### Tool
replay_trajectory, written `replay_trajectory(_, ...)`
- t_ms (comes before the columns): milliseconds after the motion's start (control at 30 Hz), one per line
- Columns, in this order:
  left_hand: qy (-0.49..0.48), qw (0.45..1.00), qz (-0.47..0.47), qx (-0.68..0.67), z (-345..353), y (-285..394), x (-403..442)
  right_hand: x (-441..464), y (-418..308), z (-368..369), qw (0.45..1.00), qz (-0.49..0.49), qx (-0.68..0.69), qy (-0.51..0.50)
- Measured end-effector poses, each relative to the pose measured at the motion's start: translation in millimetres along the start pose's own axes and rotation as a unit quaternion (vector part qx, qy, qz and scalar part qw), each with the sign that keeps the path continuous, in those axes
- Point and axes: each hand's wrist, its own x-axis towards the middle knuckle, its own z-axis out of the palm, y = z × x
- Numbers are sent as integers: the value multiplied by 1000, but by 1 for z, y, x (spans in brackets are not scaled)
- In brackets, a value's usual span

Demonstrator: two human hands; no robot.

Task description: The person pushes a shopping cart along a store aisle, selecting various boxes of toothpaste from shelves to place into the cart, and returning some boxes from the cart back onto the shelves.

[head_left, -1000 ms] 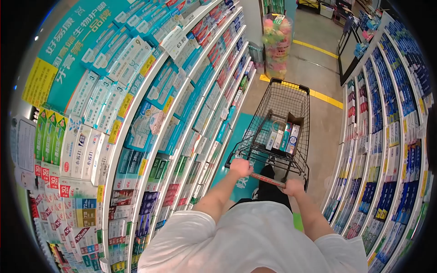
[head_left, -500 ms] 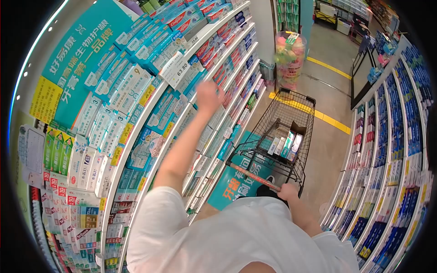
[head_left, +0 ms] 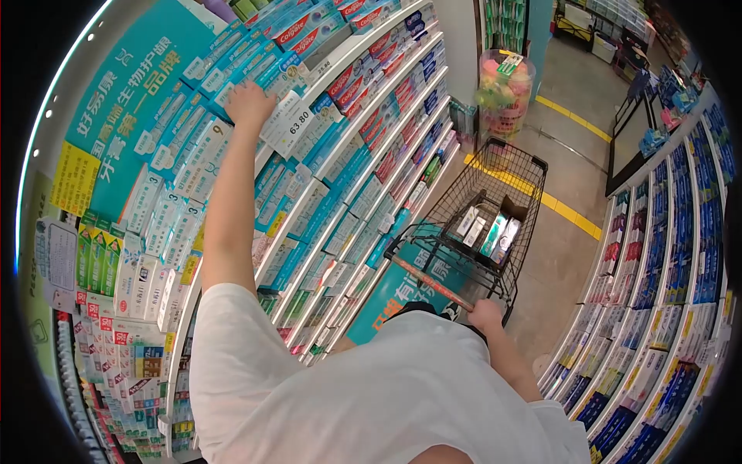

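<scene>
My left hand (head_left: 249, 107) is reached out to the upper shelf on the left. Its fingers look spread over the ends of teal toothpaste boxes (head_left: 219, 91), and I cannot see any box lifted in them. Just right of it is a white price sign (head_left: 292, 124) reading 63.80. My right hand (head_left: 485, 315) is wrapped round the handle (head_left: 433, 284) of a black wire shopping cart (head_left: 456, 193). Inside the cart lie an open brown carton (head_left: 512, 207) and several small boxes (head_left: 495, 233).
Shelves of red Colgate boxes (head_left: 297, 32) run further along the left. Packed shelves (head_left: 661, 255) line the right side of the aisle. Ahead stand a clear bin (head_left: 506, 93) of colourful items and yellow floor strips (head_left: 570, 216). A teal sign (head_left: 410, 298) lies beneath the cart handle.
My left hand has moved left and up, from in front of the lower shelf edge to the teal boxes. My right hand stays on the cart handle.
</scene>
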Motion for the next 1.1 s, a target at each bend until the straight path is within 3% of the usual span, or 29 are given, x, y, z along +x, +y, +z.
replay_trajectory(67, 1, 1000, 0, 14, 2, -4, -3, 6, 3, -1, 1000, -10, 1, 26)
replay_trajectory(167, -74, 996, -13, -37, -16, -10, -8, 19, 9, 3, 999, -16, -5, 46)
replay_trajectory(467, -38, 998, 48, 15, 2, -13, -7, 16, 3, -18, 1000, -7, 9, -1)
replay_trajectory(567, -2, 997, 67, 29, -14, 0, -7, 13, 2, -23, 1000, -7, 9, -10)
replay_trajectory(633, 113, 993, 34, 1, -31, 30, -27, 15, 3, -19, 1000, -6, -1, -9)
replay_trajectory(667, 108, 993, 39, -4, -31, 47, -38, 14, 3, -19, 1000, 1, 1, -13)
replay_trajectory(733, 161, 979, 59, -106, -32, 84, -62, 15, 3, -19, 1000, -12, 7, 8)
replay_trajectory(767, 51, 991, 42, -115, -36, 110, -75, 18, 5, -16, 1000, -11, 8, -1)
replay_trajectory(833, 17, 947, 144, -287, -7, 155, -107, 22, 5, -17, 1000, -6, 6, -9)
replay_trajectory(867, -66, 940, 146, -302, 0, 185, -127, 22, 4, -16, 1000, -5, 1, -14)
replay_trajectory(1100, -308, 881, 237, -268, 148, 376, -274, 26, 4, -28, 999, 12, 2, -37)
